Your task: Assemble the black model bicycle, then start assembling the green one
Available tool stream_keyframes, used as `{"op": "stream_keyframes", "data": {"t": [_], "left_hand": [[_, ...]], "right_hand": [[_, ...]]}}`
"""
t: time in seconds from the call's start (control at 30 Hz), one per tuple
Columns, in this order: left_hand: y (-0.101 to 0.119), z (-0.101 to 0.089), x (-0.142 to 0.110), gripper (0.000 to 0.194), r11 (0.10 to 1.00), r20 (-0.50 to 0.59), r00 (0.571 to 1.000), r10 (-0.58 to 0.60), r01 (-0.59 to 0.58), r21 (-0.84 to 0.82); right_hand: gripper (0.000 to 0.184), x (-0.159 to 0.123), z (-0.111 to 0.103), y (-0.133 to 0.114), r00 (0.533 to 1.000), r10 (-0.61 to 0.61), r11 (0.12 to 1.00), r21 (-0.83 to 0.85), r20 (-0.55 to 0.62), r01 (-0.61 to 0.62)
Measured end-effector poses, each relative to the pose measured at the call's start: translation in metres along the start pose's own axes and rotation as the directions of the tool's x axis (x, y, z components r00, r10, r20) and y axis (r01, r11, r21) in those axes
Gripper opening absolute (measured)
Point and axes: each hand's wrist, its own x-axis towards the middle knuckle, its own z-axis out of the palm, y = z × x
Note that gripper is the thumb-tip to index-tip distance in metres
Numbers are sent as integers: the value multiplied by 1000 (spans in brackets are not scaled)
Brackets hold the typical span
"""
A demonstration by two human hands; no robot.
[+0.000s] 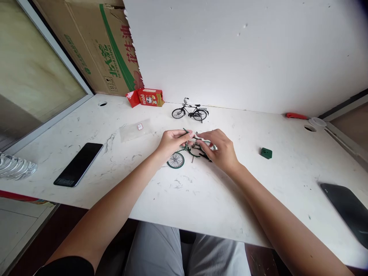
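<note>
My left hand (171, 141) is closed, thumb against fingers, on a thin green model bicycle part (186, 130) that sticks out above the fingertips. Just below it lies a green-rimmed model bicycle wheel (176, 160) with a green frame piece (193, 154) beside it. From the other side, my right hand (220, 147) brings its thumb and index finger together around a small dark bicycle part (197, 137). A second spoked wheel (209, 145) and black pieces are partly hidden behind the right hand. A small metal pin (192, 160) shows near the frame piece.
Behind my hands stands a complete black model bicycle (190, 111). A red box (151, 97), clear plastic bag (135, 130) and phone (78, 165) lie leftward. To the right are a green block (266, 153), a red tool (296, 115) and a black flat object (346, 209).
</note>
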Motion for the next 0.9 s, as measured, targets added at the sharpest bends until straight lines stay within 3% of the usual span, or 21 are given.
{"op": "stream_keyframes", "data": {"t": [0.1,0.17,0.3,0.4,0.5,0.6,0.9], "left_hand": [[6,-12,8,42,998,-91,994,54,-53,18],[8,-19,13,42,994,-150,983,103,-97,48],[3,-24,17,38,975,-174,966,191,-166,148],[-4,-21,15,31,916,-128,944,305,-255,310],[-7,-17,10,24,785,-42,897,439,-361,504],[-8,-15,6,21,695,46,867,497,-429,578],[-10,-11,2,20,618,125,847,517,-471,629]], "right_hand": [[21,-1,2,2,990,141,988,-62,-1,-141],[24,-3,5,5,980,186,977,-120,67,-177],[39,-8,12,10,933,132,963,-267,335,-41],[54,-9,15,9,896,106,938,-342,432,54],[49,-8,17,7,887,106,919,-385,450,86],[40,-7,17,6,891,118,912,-403,439,78],[20,-5,21,5,891,201,916,-399,407,-24]]}}
